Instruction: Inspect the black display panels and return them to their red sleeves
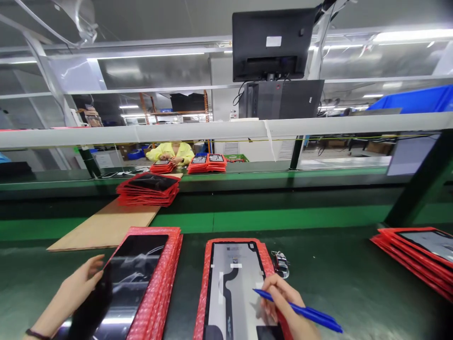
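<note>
My right hand (286,302) has its fingers closed round a blue pen (304,311), the pointed end aimed left over a tablet screen panel. The silver back of that panel (244,293), with a black flex cable and white stickers, faces up on red bubble wrap (203,293). My fingertips are at the panel's right edge. My left hand (79,285), fingers loosely bent and apart, is at the left edge of a glossy black screen panel (136,269). Beneath this panel lies a stack of red bubble-wrap sleeves (163,283). Whether the left fingertips touch the glass is unclear.
A small clear-and-metal item (281,264) lies beside the middle panel. At right is another red stack (417,259). Beyond, a red stack (148,189) rests on a brown board (106,224). A person in yellow (173,151) works across the bench, below a monitor (274,45).
</note>
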A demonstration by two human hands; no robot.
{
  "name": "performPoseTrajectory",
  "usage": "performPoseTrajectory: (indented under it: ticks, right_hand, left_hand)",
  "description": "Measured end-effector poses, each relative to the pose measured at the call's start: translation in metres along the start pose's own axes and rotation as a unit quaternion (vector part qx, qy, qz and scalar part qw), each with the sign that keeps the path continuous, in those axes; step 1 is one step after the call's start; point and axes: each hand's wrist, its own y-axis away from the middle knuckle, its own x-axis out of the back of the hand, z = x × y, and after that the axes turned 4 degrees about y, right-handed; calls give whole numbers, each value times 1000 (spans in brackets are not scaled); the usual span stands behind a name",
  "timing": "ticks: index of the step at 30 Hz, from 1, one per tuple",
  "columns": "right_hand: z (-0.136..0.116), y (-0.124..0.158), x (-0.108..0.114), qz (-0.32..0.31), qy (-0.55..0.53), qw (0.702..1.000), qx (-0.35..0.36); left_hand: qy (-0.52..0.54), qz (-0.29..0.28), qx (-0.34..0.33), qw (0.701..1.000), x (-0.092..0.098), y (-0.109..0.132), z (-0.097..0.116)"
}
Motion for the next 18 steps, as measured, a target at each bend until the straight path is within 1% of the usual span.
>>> performPoseTrajectory:
  ticks: [2, 4, 6, 7, 9, 10, 11, 12, 14, 16, 18]
  right_hand:
    - [2, 3, -4, 20, 117, 993, 5]
    - [6, 3, -5, 34, 217, 975, 19]
    - [9, 3, -6, 38, 280, 959, 32]
    - [10, 2, -6, 40, 295, 954, 36]
    - [11, 1, -6, 42, 312, 948, 42]
    - [11, 1, -7, 42, 321, 945, 45]
    - [10, 1, -7, 43, 327, 943, 48]
    - [10, 2, -8, 42, 332, 941, 50]
    - [10, 3, -9, 40, 336, 940, 55]
    - [9, 4, -10, 35, 331, 941, 56]
    - [10, 5, -11, 34, 317, 946, 55]
  left_hand:
    - [-17, -25, -13, 999, -3, -6, 9]
    - [-3, -79, -8, 997, -20, 1, 18]
    - [31, -157, 13, 987, -48, 21, 26]
    - [53, -208, 19, 976, -63, 34, 29]
    - [97, -302, 48, 947, -93, 62, 36]
    - [118, -341, 68, 930, -106, 75, 39]
    - [136, -367, 87, 916, -116, 86, 43]
    - [152, -385, 101, 905, -124, 96, 48]
    - [181, -411, 134, 884, -132, 109, 57]
    - [211, -421, 186, 862, -134, 116, 68]
    - [245, -418, 243, 840, -132, 117, 76]
